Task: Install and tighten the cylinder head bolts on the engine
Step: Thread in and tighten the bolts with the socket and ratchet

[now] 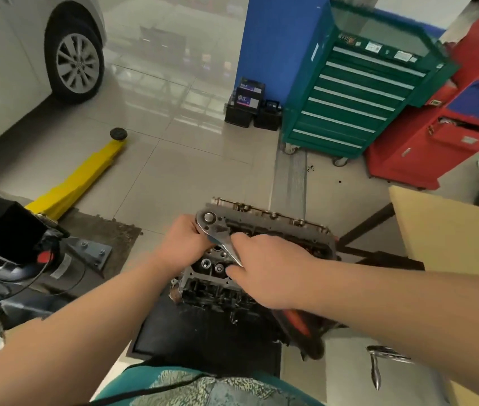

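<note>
A grey engine with its cylinder head stands on a black mat in front of me. A chrome ratchet wrench stands over the head's near left part, its round head upward. My left hand grips the ratchet just below its head. My right hand holds the ratchet's handle, with the fingers wrapped over it. Round bolt recesses show in the head between my hands. The socket and the bolt under the ratchet are hidden.
A yellow lift arm lies on the tiled floor at left, near a car wheel. A green drawer cabinet and red cabinet stand behind. A cardboard sheet and chrome tools lie at right.
</note>
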`<control>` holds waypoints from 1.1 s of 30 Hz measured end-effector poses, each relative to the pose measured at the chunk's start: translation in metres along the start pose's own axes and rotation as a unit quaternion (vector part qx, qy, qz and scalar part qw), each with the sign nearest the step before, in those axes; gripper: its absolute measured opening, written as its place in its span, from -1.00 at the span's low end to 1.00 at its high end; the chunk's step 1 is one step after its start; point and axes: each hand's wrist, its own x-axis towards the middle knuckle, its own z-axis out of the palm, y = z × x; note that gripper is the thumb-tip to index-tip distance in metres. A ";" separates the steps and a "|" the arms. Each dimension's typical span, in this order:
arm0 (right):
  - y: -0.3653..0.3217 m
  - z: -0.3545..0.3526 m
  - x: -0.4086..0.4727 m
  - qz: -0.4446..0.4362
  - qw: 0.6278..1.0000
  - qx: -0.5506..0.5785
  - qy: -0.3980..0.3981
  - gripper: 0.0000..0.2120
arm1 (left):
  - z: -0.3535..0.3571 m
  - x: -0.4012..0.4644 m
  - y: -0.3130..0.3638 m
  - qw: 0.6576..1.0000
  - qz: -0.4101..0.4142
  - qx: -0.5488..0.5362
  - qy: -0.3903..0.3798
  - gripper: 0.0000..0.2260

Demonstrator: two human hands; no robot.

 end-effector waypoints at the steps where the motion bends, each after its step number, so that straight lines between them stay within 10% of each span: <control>1: 0.000 -0.008 0.007 -0.004 1.000 -0.020 0.001 -0.85 | 0.002 -0.003 0.001 1.000 0.005 -0.021 0.018 -0.85; 7: 0.008 -0.056 0.063 -0.048 0.976 -0.205 0.061 -0.75 | 0.005 -0.004 0.005 0.998 0.007 0.057 0.037 -0.90; 13: -0.009 -0.010 0.004 0.037 0.999 -0.007 -0.006 -0.89 | 0.002 0.001 0.005 0.999 -0.009 0.018 0.029 -0.79; 21: 0.003 -0.050 0.065 0.007 0.976 -0.177 0.123 -0.84 | 0.002 0.001 0.005 1.000 0.019 0.006 0.020 -0.91; 27: -0.013 -0.006 0.001 0.073 0.993 0.093 -0.025 -0.79 | 0.002 0.004 0.002 1.000 -0.008 0.021 0.008 -0.86; 33: 0.010 -0.051 0.052 -0.006 0.987 -0.137 0.081 -0.80 | -0.002 0.003 -0.005 0.999 0.029 0.029 0.006 -0.85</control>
